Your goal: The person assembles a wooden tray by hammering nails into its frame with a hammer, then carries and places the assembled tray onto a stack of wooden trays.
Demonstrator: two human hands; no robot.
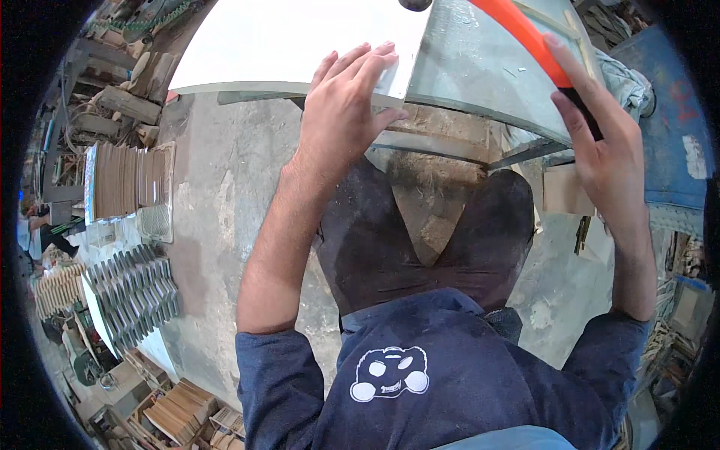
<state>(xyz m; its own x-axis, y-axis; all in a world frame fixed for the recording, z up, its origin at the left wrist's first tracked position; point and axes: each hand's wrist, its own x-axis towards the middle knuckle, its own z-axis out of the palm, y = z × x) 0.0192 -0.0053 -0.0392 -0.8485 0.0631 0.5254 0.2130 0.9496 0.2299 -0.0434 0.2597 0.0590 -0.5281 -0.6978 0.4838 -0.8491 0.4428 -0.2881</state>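
A large white board (300, 45) lies at the top of the view, and my left hand (341, 97) rests on it near its right corner. The fingers of that hand stretch over the top face, while the thumb sticks out along the near edge. My right hand (604, 127) is wrapped around the black grip of a hammer with an orange handle (525, 41). The hammer's dark head (415, 4) is at the top border, by the board's right edge, partly cut off. Whether it touches the board I cannot tell.
Under the board is a pale worktop (480, 75) with small scraps on it. A blue surface (675, 97) and a crumpled cloth (630, 84) are to the right. On the left floor stand stacked brown panels (124, 184) and grey slatted pieces (139, 289). Another person (41, 236) sits far left.
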